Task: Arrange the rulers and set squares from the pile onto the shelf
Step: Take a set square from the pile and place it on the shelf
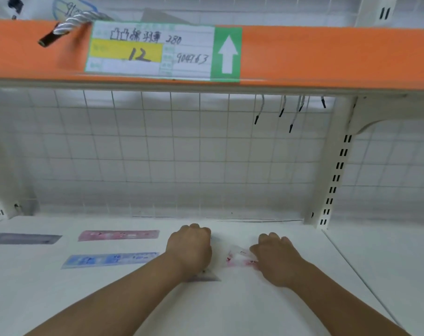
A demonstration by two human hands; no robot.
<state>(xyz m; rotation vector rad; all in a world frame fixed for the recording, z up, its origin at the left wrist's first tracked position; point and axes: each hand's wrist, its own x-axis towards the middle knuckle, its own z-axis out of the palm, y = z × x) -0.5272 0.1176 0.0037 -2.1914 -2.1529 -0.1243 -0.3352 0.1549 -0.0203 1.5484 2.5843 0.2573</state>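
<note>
Shelf (pixel 254 306): white, flat, wire grid (pixel 157 154) behind. Orange rail (pixel 327 57) of the upper shelf overhead.

Three rulers lie flat on the left part of the shelf, well apart from each other: grey ruler (pixel 24 238) far left, pink ruler (pixel 119 235) nearer the back, blue ruler (pixel 109 260) nearer the front. The source pile is not in view.

Both hands are knuckles-up on the shelf, fingers curled under. Left hand (pixel 190 248) covers a clear set square (pixel 206 277); only one grey-tinted corner shows below the wrist. Right hand (pixel 277 259) rests on the edge of a clear packet (pixel 240 258) with red print, which lies between the hands. Whether either hand pinches its item or merely presses on it: cannot tell, fingertips hidden.

Risks, judged:
- Clear plastic on a smooth white shelf. Pieces likely slide when the hands lift; alignment could be lost.
- Set square and packet are near each other; nudging one may shove the other, or they may overlap.
- Transparent items are hard to see against white; easily misplaced or knocked by a forearm.
- Blue ruler's end lies just beside the left forearm; withdrawing the arm could skew it.

Writing: price tag (pixel 150 52) on the rail, handwritten "12" on yellow, "280", a number perhaps "904763", Chinese characters not legible. White arrow (pixel 227 54) on green, pointing up. Print on rulers and packet too blurred.
</note>
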